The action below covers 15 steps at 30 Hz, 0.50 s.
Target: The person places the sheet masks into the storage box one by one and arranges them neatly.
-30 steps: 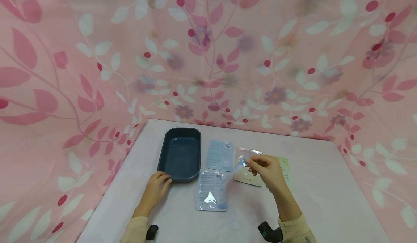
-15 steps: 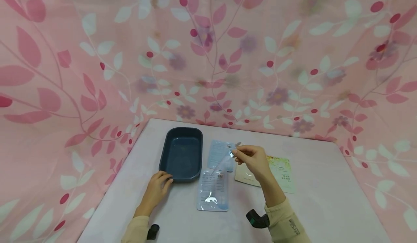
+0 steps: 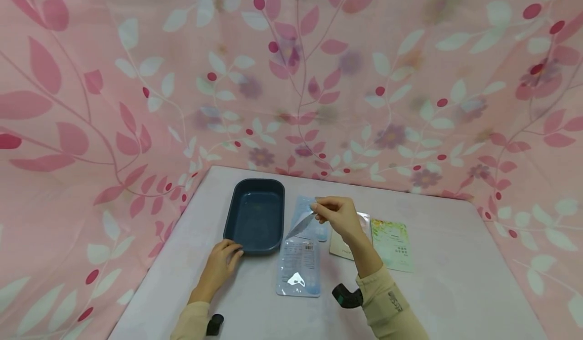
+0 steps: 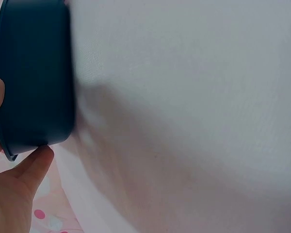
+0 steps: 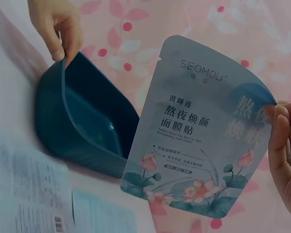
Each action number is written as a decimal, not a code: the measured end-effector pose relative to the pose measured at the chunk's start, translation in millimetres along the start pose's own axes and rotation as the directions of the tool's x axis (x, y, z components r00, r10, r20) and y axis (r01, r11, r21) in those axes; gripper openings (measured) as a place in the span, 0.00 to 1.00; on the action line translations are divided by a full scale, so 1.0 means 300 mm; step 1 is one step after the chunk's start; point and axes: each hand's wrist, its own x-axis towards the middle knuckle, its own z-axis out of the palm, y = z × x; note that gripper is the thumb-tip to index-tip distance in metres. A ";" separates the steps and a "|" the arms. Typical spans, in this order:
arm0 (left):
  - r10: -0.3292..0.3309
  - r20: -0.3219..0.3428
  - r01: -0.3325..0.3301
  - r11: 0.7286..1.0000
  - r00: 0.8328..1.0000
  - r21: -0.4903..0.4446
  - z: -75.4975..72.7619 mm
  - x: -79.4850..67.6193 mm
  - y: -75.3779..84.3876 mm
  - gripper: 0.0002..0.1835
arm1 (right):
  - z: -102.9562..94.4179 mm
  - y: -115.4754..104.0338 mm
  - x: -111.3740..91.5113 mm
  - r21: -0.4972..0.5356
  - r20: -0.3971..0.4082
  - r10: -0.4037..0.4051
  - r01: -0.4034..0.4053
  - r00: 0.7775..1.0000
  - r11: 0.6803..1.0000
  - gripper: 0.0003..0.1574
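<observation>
In the head view, the left hand (image 3: 218, 264) grips the near-left corner of a dark teal, rounded-rectangular, plastic-looking tub (image 3: 254, 217) on a white cloth-covered table (image 3: 460, 274). The right hand (image 3: 339, 216) pinches a thin, pale blue-grey printed sachet (image 3: 300, 226), held aloft, nearly edge-on, near the tub's right side; whether its tip touches anything I cannot tell. Beside the tub lie a glossy pale-blue flat sachet (image 3: 297, 271) and a second pale-blue flat sachet (image 3: 301, 207), the latter partly behind the held one. If the right hand dipped here, the tip could catch the tub's rim or nudge those two.

The left wrist view shows the left fingers at the rim and outer wall; a hard push at that one end might slide or tip the tub (it looks light).

In the right wrist view, the left hand holds the rim between its fingers, while the right hand has only one edge of the sachet, its broad printed face unsupported. Being apparently slick and pinched off-centre, it could swivel, bend or slip free.
</observation>
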 end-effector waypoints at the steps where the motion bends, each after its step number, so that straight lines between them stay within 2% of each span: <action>1: 0.001 -0.002 -0.001 1.000 1.000 0.000 0.000 0.000 0.000 0.08 | 0.006 0.000 0.006 -0.002 0.004 -0.005 0.005 1.000 1.000 0.14; 8: 0.000 -0.004 0.000 1.000 1.000 -0.003 0.000 0.000 0.004 0.08 | 0.060 -0.003 0.051 -0.010 0.016 -0.012 0.012 1.000 1.000 0.12; 15: -0.012 -0.002 0.012 1.000 1.000 0.004 -0.001 0.000 0.006 0.08 | 0.128 -0.002 0.096 0.030 0.059 0.006 -0.008 0.998 1.000 0.13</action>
